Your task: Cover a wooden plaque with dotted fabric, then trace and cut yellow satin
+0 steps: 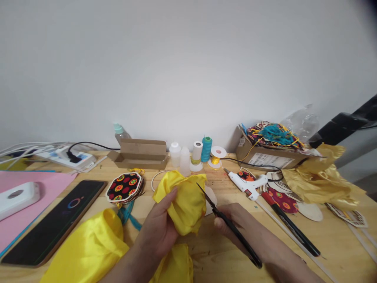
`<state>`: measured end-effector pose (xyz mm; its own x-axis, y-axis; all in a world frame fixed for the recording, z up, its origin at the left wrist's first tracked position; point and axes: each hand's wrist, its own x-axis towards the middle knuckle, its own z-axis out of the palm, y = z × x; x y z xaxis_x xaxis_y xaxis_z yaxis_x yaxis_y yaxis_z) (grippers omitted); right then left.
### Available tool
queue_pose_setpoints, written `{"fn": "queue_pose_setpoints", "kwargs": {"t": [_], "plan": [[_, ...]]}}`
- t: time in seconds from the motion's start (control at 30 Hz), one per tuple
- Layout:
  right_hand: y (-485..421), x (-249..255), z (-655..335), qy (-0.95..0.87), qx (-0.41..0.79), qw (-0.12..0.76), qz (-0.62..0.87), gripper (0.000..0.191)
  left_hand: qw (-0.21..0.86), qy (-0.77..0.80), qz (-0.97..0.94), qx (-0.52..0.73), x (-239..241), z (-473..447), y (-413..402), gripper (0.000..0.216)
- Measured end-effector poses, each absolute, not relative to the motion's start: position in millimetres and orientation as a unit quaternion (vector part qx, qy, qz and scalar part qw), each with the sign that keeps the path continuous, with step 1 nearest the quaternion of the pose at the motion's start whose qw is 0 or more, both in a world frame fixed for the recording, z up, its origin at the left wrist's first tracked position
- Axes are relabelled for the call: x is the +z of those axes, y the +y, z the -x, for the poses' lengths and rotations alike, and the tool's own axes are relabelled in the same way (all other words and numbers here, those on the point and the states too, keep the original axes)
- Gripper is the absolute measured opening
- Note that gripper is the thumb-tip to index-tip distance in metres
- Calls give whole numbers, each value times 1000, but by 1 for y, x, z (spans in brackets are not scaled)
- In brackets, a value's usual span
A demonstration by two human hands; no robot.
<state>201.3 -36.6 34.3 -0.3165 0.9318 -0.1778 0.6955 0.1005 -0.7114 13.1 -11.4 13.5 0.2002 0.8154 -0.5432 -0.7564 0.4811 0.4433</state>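
My left hand (pixel 160 220) is closed on a piece of shiny yellow satin fabric (pixel 188 204), the thumb pressed on its front. The cloth is gathered and lifted above the table. My right hand (pixel 238 220) grips black scissors (pixel 228 224), whose pointed blades reach up and left to the cloth's right edge. Whether the blades touch the cloth I cannot tell. More yellow fabric (pixel 88 247) lies at the lower left, partly behind my left forearm. Behind the raised cloth, a pale ring (pixel 154 181) and a white flat piece (pixel 212 194) show in part.
A dark phone (pixel 54 222) and patterned patches (pixel 123 188) lie left. Bottles (pixel 174 154), thread spools (pixel 206 149) and an open small box (pixel 141 154) line the wall. A glue gun (pixel 247 182), marker (pixel 291 224), gold cloth (pixel 324 181) and filled carton (pixel 268 155) occupy the right.
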Motion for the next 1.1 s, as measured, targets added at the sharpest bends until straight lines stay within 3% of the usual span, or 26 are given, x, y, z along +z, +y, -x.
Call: {"fn": "queue_pose_setpoints", "kwargs": {"t": [0.87,1.1], "plan": [[-36,34,-204,-705,405,154,562,36,770,364,-32,522,15,-12,-11,46],[-32,30,-204,-713,444,141,524,43,757,369,-53,536,17,-10,-11,45]]}}
